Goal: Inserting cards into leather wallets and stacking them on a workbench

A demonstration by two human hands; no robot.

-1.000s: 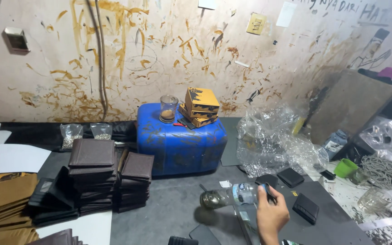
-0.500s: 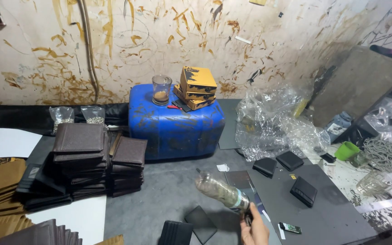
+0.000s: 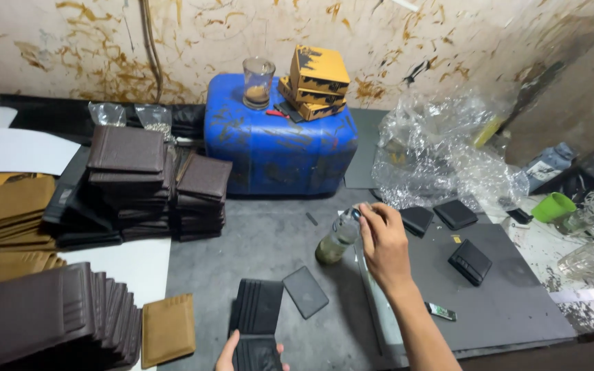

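Note:
My right hand (image 3: 383, 244) grips the top of a small clear bottle (image 3: 336, 238) with yellowish liquid, which stands tilted on the grey table (image 3: 269, 240). At the bottom edge, my left hand (image 3: 232, 356) holds an open black wallet (image 3: 258, 323) with card slots. A loose black leather piece (image 3: 305, 291) lies just right of that wallet.
A blue canister (image 3: 280, 144) at the back carries a glass (image 3: 258, 82) and yellow boxes (image 3: 316, 80). Stacks of brown wallets (image 3: 156, 182) and tan pieces (image 3: 15, 213) fill the left. Crumpled plastic wrap (image 3: 441, 151), black wallets (image 3: 455, 214) and a green cup (image 3: 553, 206) sit at right.
The view has tilted downward. My right hand has brought the bottle from held sideways in the air down onto the table. My left hand with the black wallet has come into view.

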